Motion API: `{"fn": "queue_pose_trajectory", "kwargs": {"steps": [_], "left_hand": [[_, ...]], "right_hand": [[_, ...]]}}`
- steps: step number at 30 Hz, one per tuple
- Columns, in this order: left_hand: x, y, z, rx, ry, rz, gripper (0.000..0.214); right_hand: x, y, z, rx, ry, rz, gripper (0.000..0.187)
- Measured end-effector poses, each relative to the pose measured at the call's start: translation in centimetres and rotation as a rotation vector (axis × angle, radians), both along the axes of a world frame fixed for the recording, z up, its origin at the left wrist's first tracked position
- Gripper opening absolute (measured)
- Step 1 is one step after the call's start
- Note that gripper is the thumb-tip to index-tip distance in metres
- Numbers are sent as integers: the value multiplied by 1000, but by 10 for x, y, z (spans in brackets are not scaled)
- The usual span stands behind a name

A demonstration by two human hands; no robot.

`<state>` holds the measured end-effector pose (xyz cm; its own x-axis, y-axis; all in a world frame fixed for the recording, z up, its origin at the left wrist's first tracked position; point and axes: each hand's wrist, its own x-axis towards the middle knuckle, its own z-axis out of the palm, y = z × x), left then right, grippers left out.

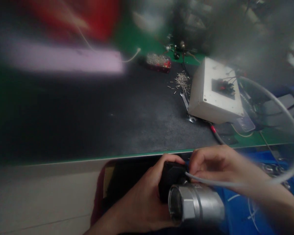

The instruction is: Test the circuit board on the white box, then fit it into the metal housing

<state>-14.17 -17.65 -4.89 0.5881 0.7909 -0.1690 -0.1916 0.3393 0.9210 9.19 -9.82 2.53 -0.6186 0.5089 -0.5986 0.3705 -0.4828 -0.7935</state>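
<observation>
Below the table's front edge, my left hand (142, 195) is wrapped round a black box-shaped part (170, 178) fixed to a threaded silver metal valve (197, 205). My right hand (218, 164) pinches a grey-white cable (291, 130) where it enters the black part. The cable loops up to the right and back toward a white box (214, 89) on the table.
A dark mat (100, 114) covers the green-edged table. At the back lie a pile of small metal pins (182, 80), a red tray of parts (159, 62), a spanner (186, 104) and wires. A blue bin (237, 209) sits under my right arm. The upper left is blurred.
</observation>
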Motion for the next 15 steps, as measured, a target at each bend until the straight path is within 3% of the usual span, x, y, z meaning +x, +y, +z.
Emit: {"fn": "queue_pose_trajectory", "kwargs": {"steps": [3,7,9,12,15], "left_hand": [[-5,1,-5,7,-93,1,78],[-13,2,-10,38,-90,28,81],[-16,1,-11,7,-74,40,80],[-17,-4,-11,-24,-86,56,81],[-13,-12,-13,-42,-65,93,80]], "right_hand": [[-3,10,-3,258,-69,-15,19],[-5,24,-22,922,-218,-13,14],[-5,28,-31,1140,-256,42,20],[-5,29,-35,1231,-284,63,20],[-4,29,-32,1167,-301,21,17]]}}
